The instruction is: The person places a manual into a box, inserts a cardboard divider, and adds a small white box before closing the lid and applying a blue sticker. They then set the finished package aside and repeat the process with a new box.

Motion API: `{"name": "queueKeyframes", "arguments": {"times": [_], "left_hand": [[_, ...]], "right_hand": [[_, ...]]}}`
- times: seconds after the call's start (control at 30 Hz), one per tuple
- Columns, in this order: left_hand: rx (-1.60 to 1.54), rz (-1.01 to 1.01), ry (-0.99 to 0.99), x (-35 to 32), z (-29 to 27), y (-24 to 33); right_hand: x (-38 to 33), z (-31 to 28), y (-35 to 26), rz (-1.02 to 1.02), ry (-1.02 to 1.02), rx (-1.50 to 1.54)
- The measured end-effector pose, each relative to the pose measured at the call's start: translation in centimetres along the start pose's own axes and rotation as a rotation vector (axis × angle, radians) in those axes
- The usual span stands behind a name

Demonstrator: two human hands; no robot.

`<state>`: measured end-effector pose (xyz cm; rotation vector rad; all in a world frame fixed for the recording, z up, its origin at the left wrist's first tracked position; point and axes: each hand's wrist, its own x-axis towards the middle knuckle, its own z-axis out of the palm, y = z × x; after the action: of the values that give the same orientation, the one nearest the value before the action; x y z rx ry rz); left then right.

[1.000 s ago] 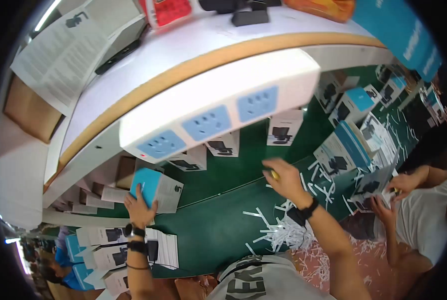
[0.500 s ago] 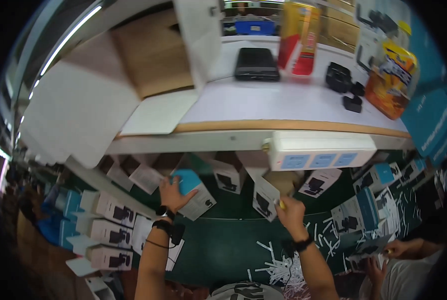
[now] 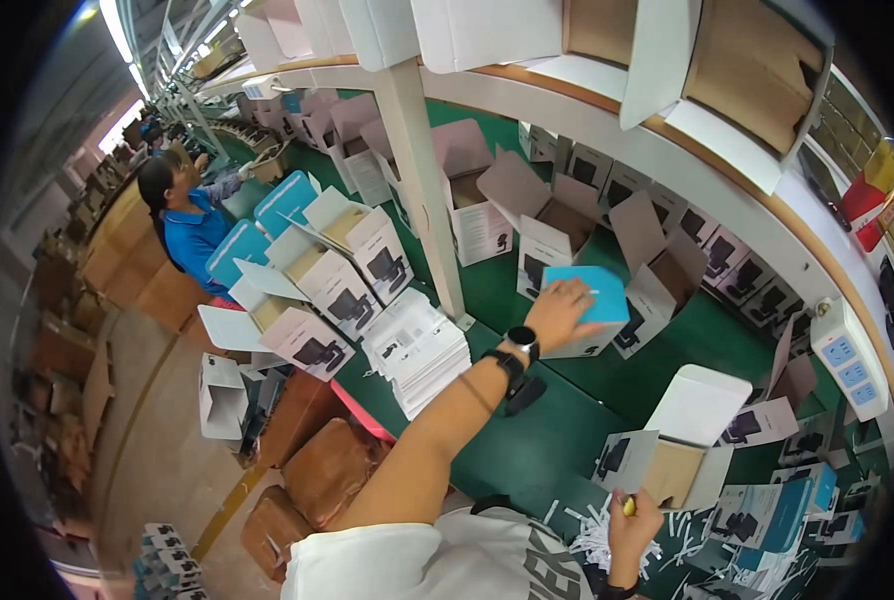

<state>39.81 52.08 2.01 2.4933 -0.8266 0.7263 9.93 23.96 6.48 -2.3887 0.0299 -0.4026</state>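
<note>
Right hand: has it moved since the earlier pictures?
Yes, toward the person's body: the right hand now appears against the heap of white paper strips, having earlier been beyond it.

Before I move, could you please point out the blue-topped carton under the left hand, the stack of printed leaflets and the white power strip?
Blue-topped carton (image 3: 609, 296): head view, on its top.
Stack of printed leaflets (image 3: 409, 335): head view, on the top sheet.
White power strip (image 3: 851, 373): head view, on its middle socket.

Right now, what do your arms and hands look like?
No gloves. The left hand has a round-faced watch at its wrist, plus a black strap with a dark block. The right hand has a dark wristband. A white short sleeve covers the upper left arm.
</note>
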Motion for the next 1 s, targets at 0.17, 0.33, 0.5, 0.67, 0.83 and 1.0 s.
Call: {"name": "queueKeyframes", "arguments": {"times": [0.17,0.33,0.5,0.67,0.83,1.0], "left_hand": [[0.001,-0.342,0.431,-11.5,-2.2,-2.0],[0.745,-0.778,0.215,-28.1,-6.5,-17.7],[0.324,-1.201,-0.438,-28.1,-7.6,-17.9],[0.265,-1.336,-0.535,-24.6,-9.3,-15.9],[-0.510,-1.027,0.335,-25.2,-10.5,-6.2],[-0.855,-0.811,0.319,-18.5,-11.9,12.7]], "right_hand": [[-2.7,-2.8,4.4,0.208,0.013,-0.011],[-2.3,-5.5,8.5,-0.136,0.184,-0.082],[1.3,-5.6,11.4,0.463,0.401,0.297],[2.6,-4.4,17.3,0.228,0.349,0.065],[-3.4,-1.9,13.3,0.547,0.612,-0.220],[-4.4,2.9,5.3,0.430,0.632,-0.008]]}}
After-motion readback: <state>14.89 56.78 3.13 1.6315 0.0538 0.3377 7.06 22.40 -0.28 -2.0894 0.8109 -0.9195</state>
